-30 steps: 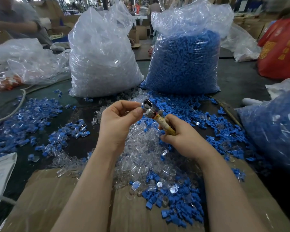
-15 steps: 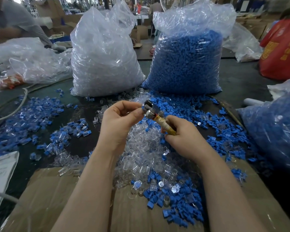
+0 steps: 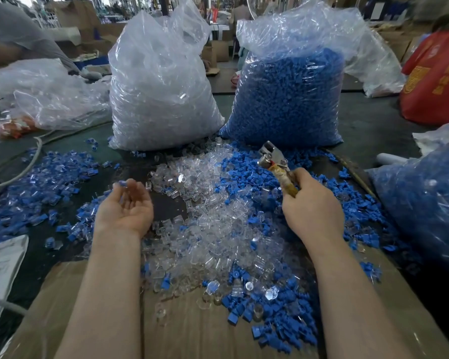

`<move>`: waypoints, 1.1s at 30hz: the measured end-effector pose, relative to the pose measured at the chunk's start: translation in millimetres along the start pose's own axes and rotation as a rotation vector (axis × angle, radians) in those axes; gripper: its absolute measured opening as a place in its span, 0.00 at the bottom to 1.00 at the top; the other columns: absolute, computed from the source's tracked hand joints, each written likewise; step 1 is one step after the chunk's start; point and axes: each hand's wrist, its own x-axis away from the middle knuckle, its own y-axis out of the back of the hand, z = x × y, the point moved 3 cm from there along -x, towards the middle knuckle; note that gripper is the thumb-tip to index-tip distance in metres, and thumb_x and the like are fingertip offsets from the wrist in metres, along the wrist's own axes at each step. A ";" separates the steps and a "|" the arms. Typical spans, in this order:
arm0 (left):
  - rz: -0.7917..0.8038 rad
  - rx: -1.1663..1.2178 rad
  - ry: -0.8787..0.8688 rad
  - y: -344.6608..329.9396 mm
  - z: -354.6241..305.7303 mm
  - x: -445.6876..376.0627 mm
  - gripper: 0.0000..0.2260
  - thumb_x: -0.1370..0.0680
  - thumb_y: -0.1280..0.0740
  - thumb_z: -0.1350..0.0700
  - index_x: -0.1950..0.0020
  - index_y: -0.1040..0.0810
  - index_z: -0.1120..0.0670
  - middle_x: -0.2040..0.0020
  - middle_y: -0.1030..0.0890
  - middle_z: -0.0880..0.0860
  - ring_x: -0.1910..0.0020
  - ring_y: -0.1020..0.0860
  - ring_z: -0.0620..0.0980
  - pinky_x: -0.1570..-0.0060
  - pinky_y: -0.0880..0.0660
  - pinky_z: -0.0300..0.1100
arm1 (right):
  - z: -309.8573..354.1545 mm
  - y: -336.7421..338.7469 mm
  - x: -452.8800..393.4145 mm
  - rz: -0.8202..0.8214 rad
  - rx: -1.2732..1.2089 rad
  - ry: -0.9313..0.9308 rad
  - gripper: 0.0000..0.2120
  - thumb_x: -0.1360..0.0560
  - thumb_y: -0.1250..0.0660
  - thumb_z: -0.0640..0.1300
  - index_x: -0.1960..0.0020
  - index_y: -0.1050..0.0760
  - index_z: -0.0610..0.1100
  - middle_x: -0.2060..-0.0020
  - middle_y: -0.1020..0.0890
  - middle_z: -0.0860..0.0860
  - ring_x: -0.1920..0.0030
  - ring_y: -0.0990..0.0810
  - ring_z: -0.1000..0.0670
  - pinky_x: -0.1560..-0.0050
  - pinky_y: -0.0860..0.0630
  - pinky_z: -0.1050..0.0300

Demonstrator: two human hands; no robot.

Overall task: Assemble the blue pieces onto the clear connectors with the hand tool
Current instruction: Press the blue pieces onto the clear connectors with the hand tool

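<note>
Hundreds of tiny plastic bits are lying all over the table (image 3: 373, 120), far too many to count. Going from the left, finished bits, each 1 blue and clear together (image 3: 36, 182), are lying in a loose spread. Next, the left hand (image 3: 123, 206) is hanging palm up over that side, with its fingers (image 3: 126, 185) loosely curled and a little apart. Something small and blue is showing at the fingertips, but it is too blurry to say if the hand is holding it. Behind it, 1 big bag of clear parts (image 3: 161, 92) is standing up, and 1 big bag of blue parts (image 3: 288, 97) is standing just beside it. In the middle, the clear connectors (image 3: 205, 211) are piling up in a heap, with the blue pieces (image 3: 246, 174) lying around them. These bits are looking very light, hard and smooth, so they are probably slipping easily, and pinching 1 by its sides with 2 fingertips seems best. On the right, the right hand (image 3: 313, 208) is wrapping its fingers tight around the handle of the 1 hand tool (image 3: 276, 164), and its metal head is pointing up and away. That tool is looking stiff and heavier, so holding it by the handle seems right. At the far right, 1 more bag of blue bits (image 3: 425, 203) is sitting at the edge.
</note>
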 end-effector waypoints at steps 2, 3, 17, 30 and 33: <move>-0.041 0.111 -0.036 2.5 -8.8 -3.1 0.11 0.17 0.39 0.57 0.57 0.25 0.60 0.72 0.21 0.53 0.72 0.21 0.45 0.67 0.20 0.36 | -6.6 0.3 0.0 0.028 0.073 -0.093 0.04 0.23 0.37 0.46 0.51 0.32 0.51 0.67 0.28 0.53 0.69 0.31 0.51 0.72 0.40 0.58; -0.052 0.162 -0.056 3.5 -12.5 -4.2 0.12 0.16 0.41 0.57 0.56 0.25 0.60 0.73 0.21 0.53 0.73 0.21 0.45 0.69 0.21 0.36 | -9.6 -0.3 0.0 0.051 0.105 -0.129 0.03 0.24 0.37 0.46 0.52 0.31 0.49 0.67 0.28 0.52 0.69 0.32 0.51 0.72 0.40 0.58; 0.111 -1.100 -0.305 -10.5 13.3 10.5 0.02 0.22 0.31 0.57 0.53 0.19 0.53 0.63 0.16 0.47 0.65 0.21 0.42 0.63 0.24 0.36 | -10.0 -10.1 -1.2 0.189 0.282 -0.110 0.06 0.26 0.33 0.46 0.54 0.29 0.47 0.62 0.27 0.49 0.67 0.30 0.47 0.70 0.36 0.56; 0.248 -2.280 -0.603 -4.5 47.7 7.3 0.13 0.22 0.35 0.60 0.42 0.18 0.49 0.48 0.17 0.50 0.57 0.21 0.49 0.60 0.26 0.41 | -10.0 -16.0 -2.8 0.204 0.274 -0.097 0.07 0.25 0.32 0.45 0.57 0.31 0.47 0.65 0.27 0.50 0.68 0.29 0.49 0.73 0.38 0.57; 0.299 -2.287 -0.582 -4.4 48.4 4.8 0.12 0.22 0.34 0.60 0.42 0.19 0.48 0.49 0.18 0.49 0.56 0.21 0.47 0.57 0.25 0.41 | -10.6 -16.9 -3.2 0.206 0.279 -0.098 0.06 0.25 0.33 0.45 0.56 0.31 0.47 0.64 0.27 0.50 0.68 0.30 0.49 0.73 0.38 0.57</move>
